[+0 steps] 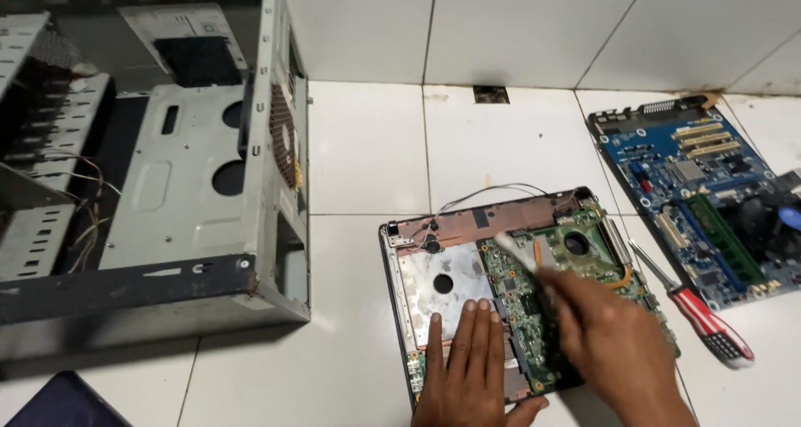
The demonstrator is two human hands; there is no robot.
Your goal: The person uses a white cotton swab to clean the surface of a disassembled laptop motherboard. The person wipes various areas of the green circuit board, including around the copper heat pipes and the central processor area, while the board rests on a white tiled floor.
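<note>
The laptop base (434, 281) is pinned flat under the spread left hand (469, 368); just beside it, a pale brush (516, 252) is gripped by the right hand (605, 339), sweeping the green board (542, 289). Small components could be snagged if pressed hard.

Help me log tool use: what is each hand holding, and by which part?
Right hand holds a blurred pale brush-like tool by its lower end. Left hand holds nothing, flat on the laptop base.
</note>
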